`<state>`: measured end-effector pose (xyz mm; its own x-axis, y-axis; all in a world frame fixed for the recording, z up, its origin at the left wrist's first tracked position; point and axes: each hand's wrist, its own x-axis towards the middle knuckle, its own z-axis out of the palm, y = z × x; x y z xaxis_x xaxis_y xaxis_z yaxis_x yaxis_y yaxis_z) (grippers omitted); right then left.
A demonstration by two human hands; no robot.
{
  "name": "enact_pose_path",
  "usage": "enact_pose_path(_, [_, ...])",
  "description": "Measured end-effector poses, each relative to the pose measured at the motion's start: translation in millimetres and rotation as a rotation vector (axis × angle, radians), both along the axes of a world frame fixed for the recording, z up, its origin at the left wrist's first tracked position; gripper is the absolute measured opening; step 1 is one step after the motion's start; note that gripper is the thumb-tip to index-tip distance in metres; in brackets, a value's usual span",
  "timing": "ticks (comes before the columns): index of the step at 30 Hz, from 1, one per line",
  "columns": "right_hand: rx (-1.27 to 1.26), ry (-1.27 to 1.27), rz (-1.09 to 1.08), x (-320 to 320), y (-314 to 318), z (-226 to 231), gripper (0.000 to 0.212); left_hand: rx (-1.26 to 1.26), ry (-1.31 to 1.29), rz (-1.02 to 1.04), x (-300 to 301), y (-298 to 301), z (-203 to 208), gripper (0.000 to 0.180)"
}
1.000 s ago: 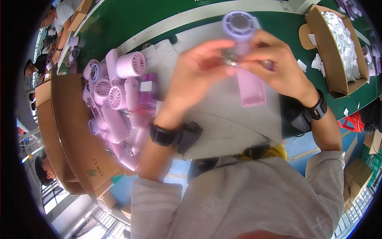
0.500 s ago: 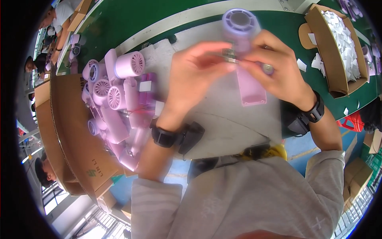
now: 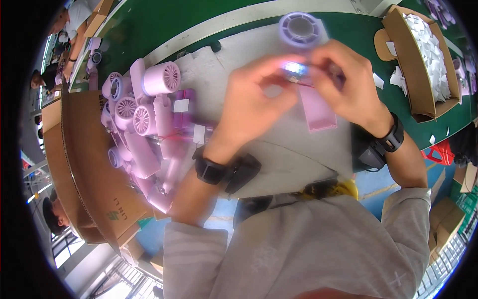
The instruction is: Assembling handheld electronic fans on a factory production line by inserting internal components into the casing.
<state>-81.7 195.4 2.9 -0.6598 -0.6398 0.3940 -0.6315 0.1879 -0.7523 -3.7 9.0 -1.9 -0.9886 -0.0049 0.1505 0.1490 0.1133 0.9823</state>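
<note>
A small circuit board [image 3: 294, 69] glows bluish white between my hands, above a pink handheld fan lying on the pale work mat. My left hand [image 3: 249, 99] is closed in a pinch at the board's left side. At its right side the fingers of my right hand [image 3: 351, 94] are curled together; motion blur hides what they grip. Beyond my fingers shows the fan's round head [image 3: 300, 29], and its open pink handle shell [image 3: 318, 112] reaches back toward me. The fan's middle is hidden by my hands.
Left of the mat [image 3: 294, 167], pink fans [image 3: 144, 119] lie heaped beside a large cardboard box [image 3: 92, 164]. Among them are purple parts with white labels. An open carton [image 3: 416, 74] of white paper pieces stands at the right. Other people sit at far left.
The board has lit up bluish white. My left hand has shifted slightly right and down, and the fan handle has swung slightly right.
</note>
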Motion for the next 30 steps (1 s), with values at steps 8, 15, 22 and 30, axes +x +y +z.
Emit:
enact_pose_path(8, [0.012,0.183,0.018,-2.0,-4.5,1.6,0.041,-0.009,-0.018,0.065,-0.3,4.5,1.7,0.038])
enact_pose_path(15, [-0.031,0.245,0.027,-6.7,-1.6,-1.0,0.04,0.011,-0.042,0.092,-0.6,0.7,-3.6,0.03])
enact_pose_path(22, [-0.04,0.24,0.012,-6.9,-2.2,-2.4,0.039,-0.036,-0.02,0.079,0.4,1.9,-3.4,0.03])
enact_pose_path(30, [-0.019,0.277,-0.008,-6.2,-2.4,-4.0,0.036,-0.095,0.064,0.072,-0.9,1.2,-4.0,0.028])
